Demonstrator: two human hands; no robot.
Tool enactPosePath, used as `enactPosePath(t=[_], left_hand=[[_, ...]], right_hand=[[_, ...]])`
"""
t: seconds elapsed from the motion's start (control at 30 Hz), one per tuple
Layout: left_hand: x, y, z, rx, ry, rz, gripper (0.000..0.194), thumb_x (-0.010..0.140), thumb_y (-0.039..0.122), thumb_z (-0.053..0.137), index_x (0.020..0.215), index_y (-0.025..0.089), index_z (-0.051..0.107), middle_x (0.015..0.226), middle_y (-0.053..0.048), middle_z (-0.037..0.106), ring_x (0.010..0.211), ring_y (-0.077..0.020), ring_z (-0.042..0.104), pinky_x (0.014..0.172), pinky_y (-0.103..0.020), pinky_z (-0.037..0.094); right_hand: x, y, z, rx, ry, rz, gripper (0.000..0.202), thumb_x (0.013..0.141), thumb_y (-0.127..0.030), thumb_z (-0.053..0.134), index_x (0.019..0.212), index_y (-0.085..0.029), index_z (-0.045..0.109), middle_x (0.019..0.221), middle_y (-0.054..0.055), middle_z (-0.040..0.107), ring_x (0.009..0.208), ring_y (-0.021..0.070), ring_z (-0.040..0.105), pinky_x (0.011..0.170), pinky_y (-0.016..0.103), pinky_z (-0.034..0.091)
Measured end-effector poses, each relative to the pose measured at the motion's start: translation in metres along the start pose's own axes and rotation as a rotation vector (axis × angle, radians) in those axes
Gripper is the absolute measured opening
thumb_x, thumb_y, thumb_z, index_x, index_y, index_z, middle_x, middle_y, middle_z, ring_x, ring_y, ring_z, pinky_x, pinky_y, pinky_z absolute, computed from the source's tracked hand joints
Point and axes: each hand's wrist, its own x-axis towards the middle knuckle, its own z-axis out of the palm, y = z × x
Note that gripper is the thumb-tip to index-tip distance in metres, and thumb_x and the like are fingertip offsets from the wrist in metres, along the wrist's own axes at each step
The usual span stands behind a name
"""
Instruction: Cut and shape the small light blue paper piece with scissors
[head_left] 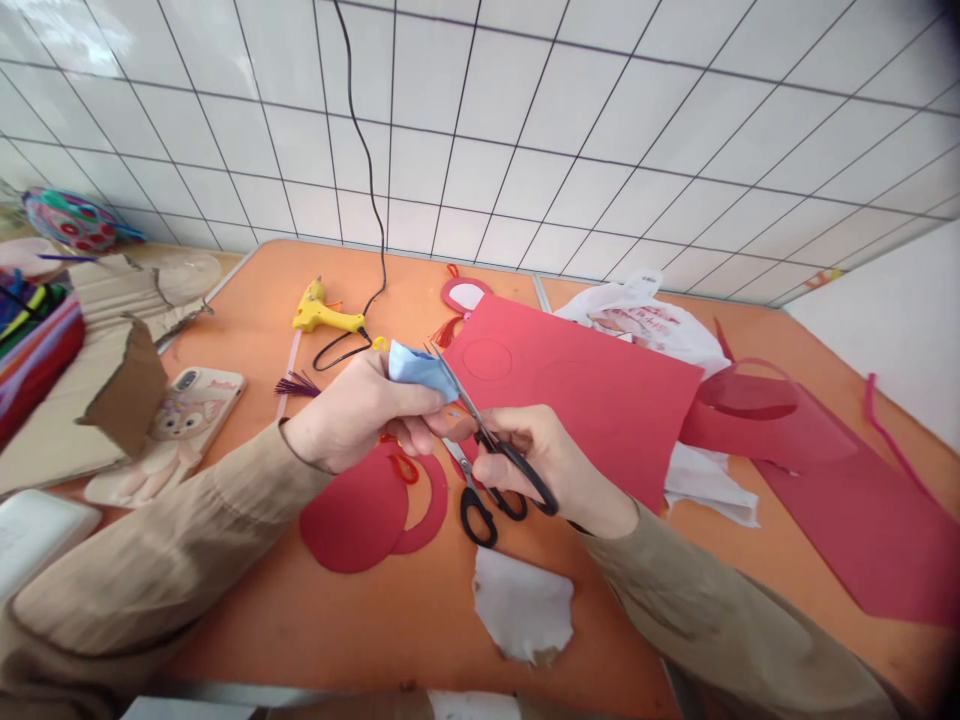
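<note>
L hand pinches blue piece over mid-bench, twd back edge. R hand fingers curled on scissors, blades at it; cut apparently unfinished. Red disc cut; circle uncut.

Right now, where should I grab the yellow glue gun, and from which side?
Best by its handle, coming from the right, near side. The yellow glue gun lies with that handle sticking out to the right, the black cord at its end. The nozzle points towards the wall; keep off it, as I can't see whether it's hot.
</note>
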Motion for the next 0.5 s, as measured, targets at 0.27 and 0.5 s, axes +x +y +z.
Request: enactPosePath(t=[0.27,0.5], left_hand=[[-0.0019,-0.0031,0.0022,-0.056,0.013,-0.009,0.011,0.069,0.011,0.070,0.058,0.012,0.070,0.057,-0.005,0.072,0.040,-0.0115,0.062,0.038,-0.017,0.049],[-0.0022,-0.0027,0.0032,-0.075,0.013,-0.020,0.011,0.068,0.012,0.071,0.057,0.011,0.070,0.057,-0.006,0.072,0.039,-0.0113,0.061,0.038,-0.017,0.049]], right_hand=[[0.0015,0.0021,0.0030,0.049,0.015,-0.023,0.045,0.075,-0.055,0.076,0.085,-0.012,0.067,0.060,-0.005,0.043,0.050,0.0070,0.035,0.046,0.023,0.026],[0.0010,0.0026,0.0024,0.048,0.022,-0.018,0.045,0.074,-0.055,0.076,0.082,-0.013,0.063,0.060,-0.005,0.042,0.050,0.0071,0.036,0.046,0.023,0.026]])
